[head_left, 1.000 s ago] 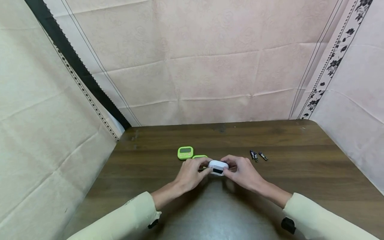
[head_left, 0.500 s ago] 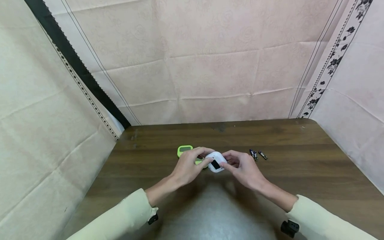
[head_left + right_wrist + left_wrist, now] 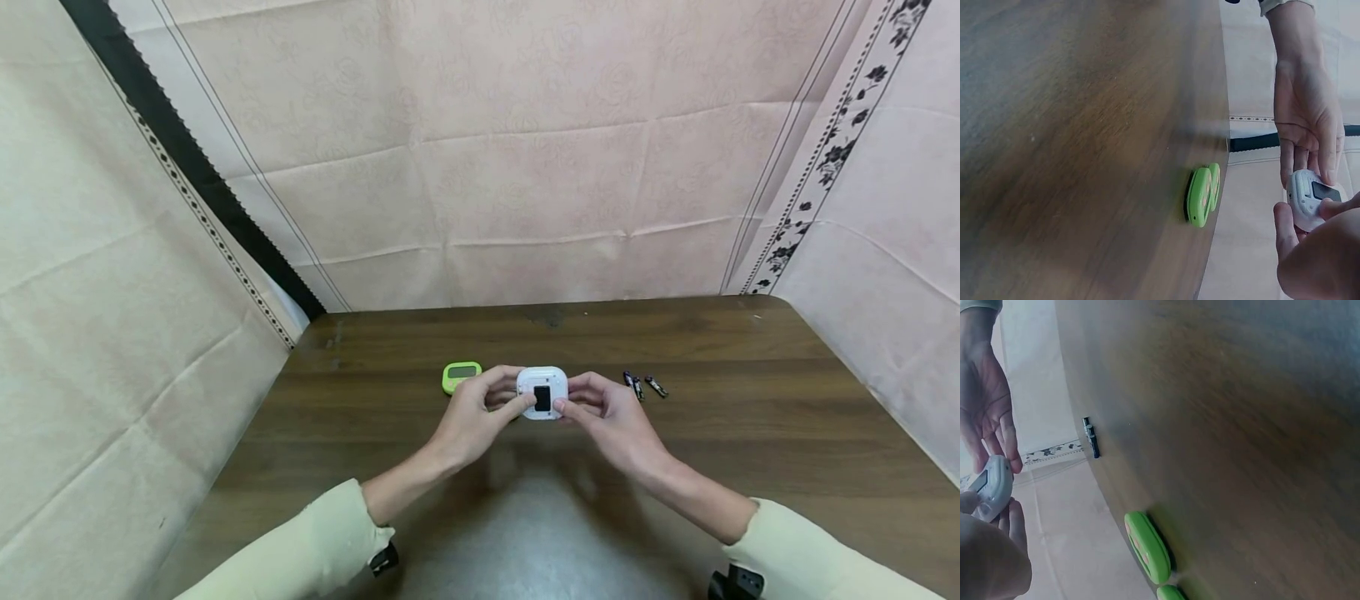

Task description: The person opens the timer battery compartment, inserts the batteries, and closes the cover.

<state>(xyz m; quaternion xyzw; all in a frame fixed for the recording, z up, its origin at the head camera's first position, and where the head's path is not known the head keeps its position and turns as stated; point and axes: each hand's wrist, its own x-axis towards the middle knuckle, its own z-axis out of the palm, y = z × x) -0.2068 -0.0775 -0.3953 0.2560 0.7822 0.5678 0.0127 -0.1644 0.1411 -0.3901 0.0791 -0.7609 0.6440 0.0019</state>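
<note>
Both hands hold a small white digital timer [image 3: 542,377] above the table, its broad face with a dark rectangle turned toward the head camera. My left hand [image 3: 474,421] pinches its left edge, thumb on the face and fingers behind. On the opposite edge, my right hand [image 3: 621,427] grips it the same way. A green digital timer [image 3: 461,375] lies just beyond the left hand. The left wrist view shows that green timer's neighbour, a second green timer [image 3: 1170,594], cut off by the frame; the left hand hides it in the head view.
Several small dark batteries [image 3: 633,385] lie on the brown wooden table [image 3: 375,350], beyond the right hand. Pale patterned cloth [image 3: 525,192] hangs behind the table and along both sides.
The white timer has been lifted and tilted up, so its face with the dark rectangle now points at the head camera. Both hands moved up slightly with it and kept their hold.
</note>
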